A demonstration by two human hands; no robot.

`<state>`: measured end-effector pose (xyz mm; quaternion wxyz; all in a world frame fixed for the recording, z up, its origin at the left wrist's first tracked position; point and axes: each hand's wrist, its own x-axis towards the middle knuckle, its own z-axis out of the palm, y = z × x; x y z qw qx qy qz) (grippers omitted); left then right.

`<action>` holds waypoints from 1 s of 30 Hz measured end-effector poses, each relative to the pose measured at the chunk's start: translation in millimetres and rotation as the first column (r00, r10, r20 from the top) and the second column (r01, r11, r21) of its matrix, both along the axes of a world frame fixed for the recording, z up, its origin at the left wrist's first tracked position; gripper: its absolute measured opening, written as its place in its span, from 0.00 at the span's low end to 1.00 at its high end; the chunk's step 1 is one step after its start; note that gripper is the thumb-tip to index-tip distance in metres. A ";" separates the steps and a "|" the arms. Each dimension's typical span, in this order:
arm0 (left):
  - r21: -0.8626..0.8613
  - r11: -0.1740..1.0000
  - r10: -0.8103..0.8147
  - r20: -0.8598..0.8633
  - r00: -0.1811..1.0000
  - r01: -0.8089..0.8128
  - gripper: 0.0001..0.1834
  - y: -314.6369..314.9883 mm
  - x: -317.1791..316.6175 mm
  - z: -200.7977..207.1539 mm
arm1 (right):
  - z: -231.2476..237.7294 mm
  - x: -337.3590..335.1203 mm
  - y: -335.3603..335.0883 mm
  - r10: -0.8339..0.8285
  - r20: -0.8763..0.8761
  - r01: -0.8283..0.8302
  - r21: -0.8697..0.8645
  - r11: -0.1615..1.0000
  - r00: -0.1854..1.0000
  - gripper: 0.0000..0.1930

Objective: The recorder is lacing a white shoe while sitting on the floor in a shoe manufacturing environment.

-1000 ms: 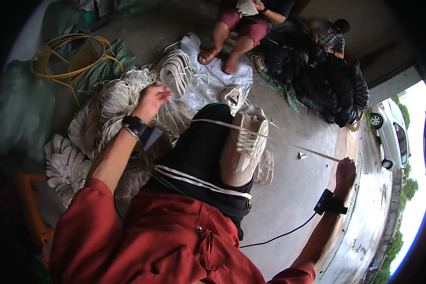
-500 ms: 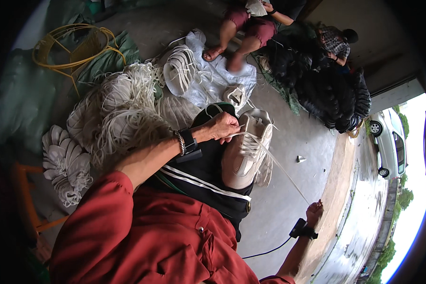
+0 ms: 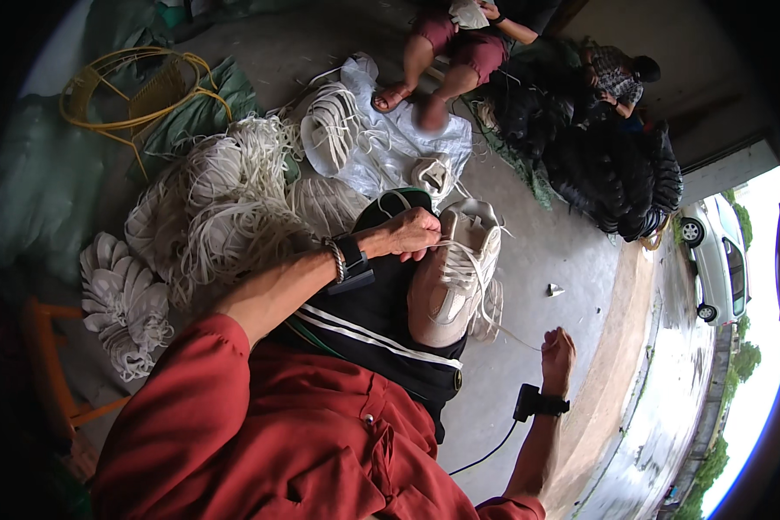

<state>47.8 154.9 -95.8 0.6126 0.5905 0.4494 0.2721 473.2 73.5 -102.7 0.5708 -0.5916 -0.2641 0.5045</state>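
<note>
A beige-white sneaker (image 3: pixel 432 314) rests on my dark-clad thigh, toe toward me, with pale laces threaded across its front. Beside its upper left edge my left hand (image 3: pixel 412 232) is closed, fingertips pinching a shoelace close to the eyelets. Out to the right of the shoe, my right hand (image 3: pixel 558 357) is closed on the far end of a long lace (image 3: pixel 513 336). That lace runs in a loose curve from the shoe to the right hand. Another pale shoe (image 3: pixel 432 176) sits on the floor just beyond, on white plastic sheeting.
Piles of white shoe uppers with laces (image 3: pixel 230 199) lie to the left. A yellow round-framed chair (image 3: pixel 139 108) stands behind them. A person in maroon shorts (image 3: pixel 477 65) sits ahead; another person (image 3: pixel 615 78) is by a black heap (image 3: pixel 602 173). Outside, a car (image 3: pixel 721 260) is parked.
My right hand has moved up and left, nearer the shoe. The lace between them, straight before, now sags. My left hand stays near the eyelets.
</note>
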 end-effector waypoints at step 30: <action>0.660 0.750 0.266 -0.233 0.935 -0.049 0.01 11.7 13.6 3.4 | 44.2 -198.5 98.2 0.444 0.656 -0.622 0.050 0.781 0.611 0.10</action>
